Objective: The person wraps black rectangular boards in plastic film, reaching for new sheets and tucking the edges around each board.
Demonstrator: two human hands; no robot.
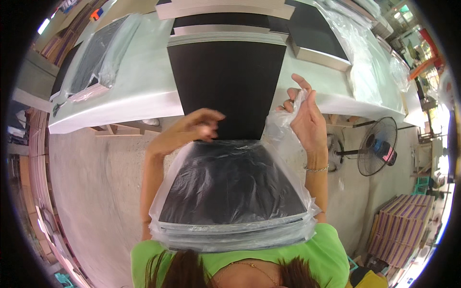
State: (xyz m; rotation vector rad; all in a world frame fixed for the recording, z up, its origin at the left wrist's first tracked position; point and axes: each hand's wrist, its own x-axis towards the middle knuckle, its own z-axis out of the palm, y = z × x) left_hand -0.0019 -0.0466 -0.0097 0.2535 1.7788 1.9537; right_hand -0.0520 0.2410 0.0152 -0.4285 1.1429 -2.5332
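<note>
In front of me stands a stack of flat black panels (225, 81) with pale edges, its front panel leaning towards me. My left hand (189, 130) is before that panel's lower left part, blurred, with its fingers apart and nothing visible in them. Thin clear plastic, seemingly a bag (281, 127), hangs from my right hand (307, 115), pinched at its upper end, to the right of the panel. Close against my body rests a pile of black panels wrapped in clear plastic (230, 187), between my forearms.
The white-covered table (144, 72) spans the far side. Plastic-wrapped black panels (98, 57) lie on its left, another black stack (319, 36) and loose plastic sheeting (362, 67) on its right. A fan (378, 146) stands at right, beyond a striped stack of boards (401, 229).
</note>
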